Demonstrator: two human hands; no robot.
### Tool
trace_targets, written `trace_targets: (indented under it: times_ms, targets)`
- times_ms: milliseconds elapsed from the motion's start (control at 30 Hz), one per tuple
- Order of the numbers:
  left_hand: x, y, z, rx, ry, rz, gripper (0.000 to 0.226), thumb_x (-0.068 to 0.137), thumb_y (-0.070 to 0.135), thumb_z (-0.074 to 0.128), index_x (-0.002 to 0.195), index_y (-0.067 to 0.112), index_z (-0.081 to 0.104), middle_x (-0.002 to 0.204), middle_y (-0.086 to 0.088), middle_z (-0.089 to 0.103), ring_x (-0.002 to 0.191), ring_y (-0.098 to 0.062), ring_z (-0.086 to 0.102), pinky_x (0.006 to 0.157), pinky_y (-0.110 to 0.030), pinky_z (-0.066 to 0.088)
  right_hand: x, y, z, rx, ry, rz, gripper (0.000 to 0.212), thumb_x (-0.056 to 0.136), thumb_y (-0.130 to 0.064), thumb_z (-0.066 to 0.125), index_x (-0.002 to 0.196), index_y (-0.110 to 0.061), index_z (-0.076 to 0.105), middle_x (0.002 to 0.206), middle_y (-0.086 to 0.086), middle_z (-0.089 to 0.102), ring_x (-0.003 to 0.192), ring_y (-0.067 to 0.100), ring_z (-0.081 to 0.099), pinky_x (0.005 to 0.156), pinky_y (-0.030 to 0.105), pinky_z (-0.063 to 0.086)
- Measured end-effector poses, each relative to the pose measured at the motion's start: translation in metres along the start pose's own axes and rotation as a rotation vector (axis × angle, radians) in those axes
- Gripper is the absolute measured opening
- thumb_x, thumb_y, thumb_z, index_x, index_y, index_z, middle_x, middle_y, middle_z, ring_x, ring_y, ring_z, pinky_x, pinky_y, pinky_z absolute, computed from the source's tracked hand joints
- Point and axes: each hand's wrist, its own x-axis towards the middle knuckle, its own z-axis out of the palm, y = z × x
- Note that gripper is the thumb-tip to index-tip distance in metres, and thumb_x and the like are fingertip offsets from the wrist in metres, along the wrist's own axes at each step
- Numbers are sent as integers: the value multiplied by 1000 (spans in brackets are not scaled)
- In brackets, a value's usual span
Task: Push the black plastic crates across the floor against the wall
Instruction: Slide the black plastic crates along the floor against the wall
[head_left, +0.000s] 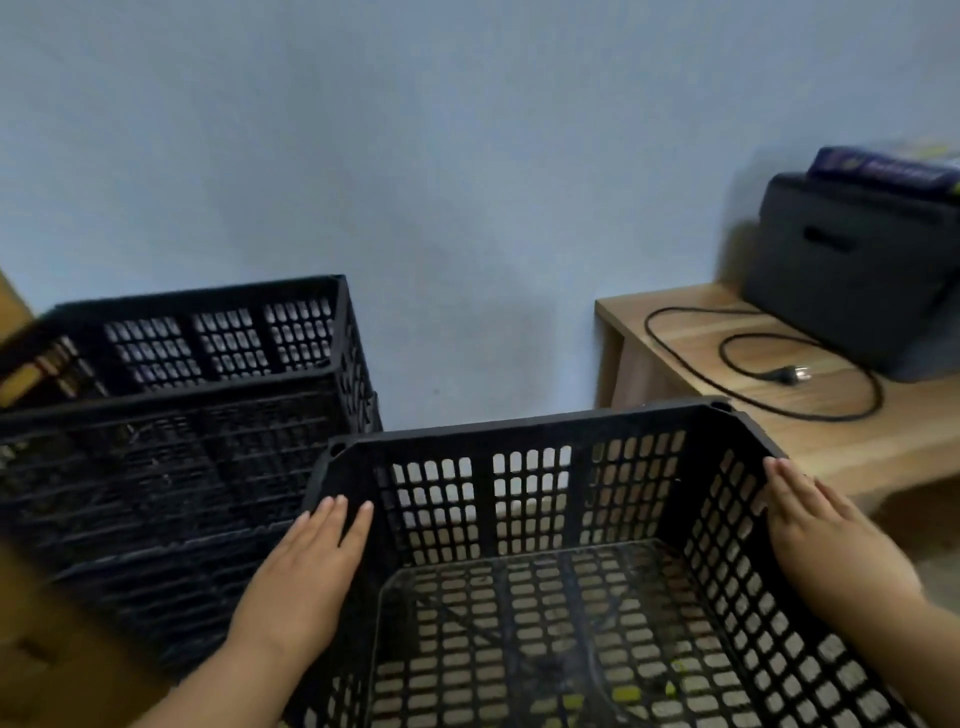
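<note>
- Black crate (524, 499) sits on the floor near the blue wall (415, 156), between a crate stack (171, 415) and a bench (779, 431).
- Left hand (304, 577) lies flat on its left rim, fingers straight and together.
- Right hand (826, 530) presses its right rim, fingers straight and together.

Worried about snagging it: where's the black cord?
At the head view's right, the cord lies looped on the wooden bench, just left of the dark box.
</note>
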Motion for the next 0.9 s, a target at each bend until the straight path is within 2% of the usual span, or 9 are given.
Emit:
trace_targets:
  times_ms: [67, 133, 200, 233, 300, 367, 433, 700, 900]
  targets:
    - [-21, -12, -42, 22, 37, 4, 92, 82, -14, 40, 145, 21, -18, 158, -8, -11, 145, -18, -10, 115, -28, -5, -9, 4, -56, -40, 30, 74, 49, 49, -2, 75, 96, 9, 66, 123, 32, 51, 143, 22, -13, 109, 31, -18]
    - [-37, -25, -87, 43, 77, 12, 95, 81, -14, 42, 146, 21, -17, 158, -9, -10, 145, -18, -8, 115, -28, -4, -17, 8, -118, -133, 58, 174, 50, 57, -3, 73, 105, 7, 63, 128, 33, 46, 140, 33, 17, 103, 27, -28]
    - [-49, -41, -130, 61, 132, 8, 96, 80, -13, 44, 146, 22, -15, 159, -9, -7, 146, -18, -5, 115, -28, -2, -17, 19, -155, -137, 148, 202, 33, 60, -6, 52, 84, 9, 70, 106, 33, 63, 103, 40, 61, 114, 39, -1]
    - [-54, -50, -151, 76, 165, 1, 96, 80, -12, 45, 146, 22, -14, 159, -9, -6, 146, -19, -4, 115, -28, -1, -15, 23, -175, -131, 150, 187, 39, 59, -8, 39, 75, 9, 71, 96, 30, 68, 90, 38, 67, 108, 46, 24]
    - [-61, -68, -193, 112, 223, -16, 94, 80, -10, 45, 147, 22, -13, 159, -8, -4, 146, -19, -2, 116, -28, 3, -14, 24, -226, -176, 172, 174, 49, 64, -9, 30, 84, 12, 69, 105, 31, 65, 103, 36, 61, 86, 49, 49]
    - [-66, -85, -233, 140, 252, -44, 91, 83, -8, 44, 147, 21, -13, 159, -8, -3, 146, -20, -1, 117, -29, 8, -2, 24, -279, -194, 278, 198, 50, 85, -6, 25, 129, 9, 43, 147, 28, 27, 138, 33, 25, 108, 46, 30]
    - [-69, -106, -267, 166, 280, -91, 89, 83, -8, 42, 147, 21, -13, 159, -7, -3, 146, -21, -1, 116, -30, 11, 10, 25, -316, -129, 195, 183, 51, 95, -12, 23, 144, -3, 17, 156, 17, -5, 145, 27, -4, 116, 40, 6]
    - [-21, -232, -327, 204, 407, -238, 92, 80, -10, 41, 146, 24, -14, 159, -5, -2, 146, -21, -1, 117, -29, 13, 147, 7, -404, -75, 295, 232, 53, 93, -12, 31, 144, -3, 20, 157, 15, -6, 145, 28, -4, 117, 40, 7]
    - [37, -322, -340, 172, 391, -303, 94, 80, -11, 46, 147, 24, -11, 159, -4, -4, 145, -19, -5, 115, -27, 1, 267, -25, -448, -67, 315, 158, 53, 92, -13, 33, 144, -5, 23, 158, 12, -4, 145, 26, -1, 116, 39, 10]
